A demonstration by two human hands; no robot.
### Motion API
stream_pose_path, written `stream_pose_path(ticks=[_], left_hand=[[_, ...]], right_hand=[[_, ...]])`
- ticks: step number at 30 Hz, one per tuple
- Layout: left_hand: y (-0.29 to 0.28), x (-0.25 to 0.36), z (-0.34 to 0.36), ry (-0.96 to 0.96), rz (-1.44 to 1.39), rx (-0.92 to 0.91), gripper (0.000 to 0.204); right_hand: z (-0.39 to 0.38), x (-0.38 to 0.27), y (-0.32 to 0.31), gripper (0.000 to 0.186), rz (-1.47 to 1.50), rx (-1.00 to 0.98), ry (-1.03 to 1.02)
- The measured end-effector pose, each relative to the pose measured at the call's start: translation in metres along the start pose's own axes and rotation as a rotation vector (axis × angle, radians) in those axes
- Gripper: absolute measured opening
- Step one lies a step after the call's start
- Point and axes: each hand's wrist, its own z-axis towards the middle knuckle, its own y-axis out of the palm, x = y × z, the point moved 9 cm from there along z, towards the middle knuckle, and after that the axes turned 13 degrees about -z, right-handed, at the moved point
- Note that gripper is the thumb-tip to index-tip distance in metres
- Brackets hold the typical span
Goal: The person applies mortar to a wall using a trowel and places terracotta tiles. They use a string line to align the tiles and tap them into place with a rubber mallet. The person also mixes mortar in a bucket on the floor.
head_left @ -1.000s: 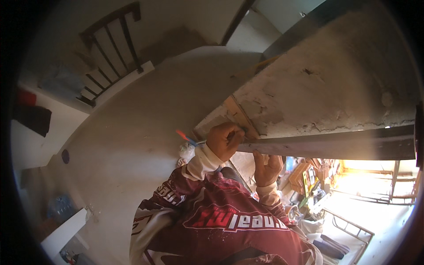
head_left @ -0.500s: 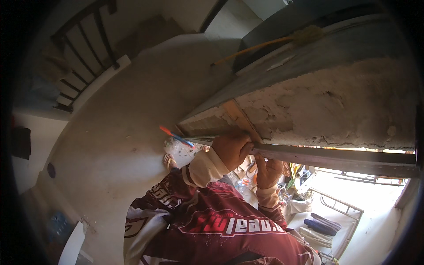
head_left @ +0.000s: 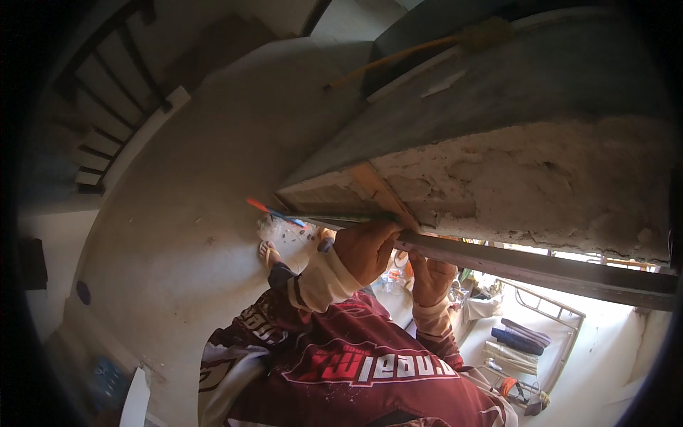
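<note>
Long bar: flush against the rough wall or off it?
Off it toward the picture's right: a bright gap shows between bar and rough wall. Near the hands, cannot tell.

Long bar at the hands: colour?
Long bar: dull grey-brown, best seen in the head view.

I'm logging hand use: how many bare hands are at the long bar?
2: the left hand at the left end of the long bar, and the right hand just below it in the picture. No others show.
</note>
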Motion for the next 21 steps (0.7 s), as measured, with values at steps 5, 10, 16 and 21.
stream_pose_path(ticks=[5,10,16,21], left_hand=[[-0.004,0.011,0.004,0.011,0.038,-0.007,0.018],[-0.004,0.013,0.007,0.009,0.01,-0.034,0.016],[-0.005,-0.004,0.0,-0.146,0.022,-0.086,0.017],[-0.013,0.006,0.009,-0.069,0.114,-0.159,0.023]], right_hand=[[-0.002,0.001,0.0,0.028,0.07,0.002,0.08],[-0.01,0.021,0.002,0.026,0.055,-0.018,0.131],[-0.011,0.009,0.002,0.03,-0.042,-0.011,-0.018],[-0.016,0.019,0.007,0.03,0.204,-0.019,0.138]])
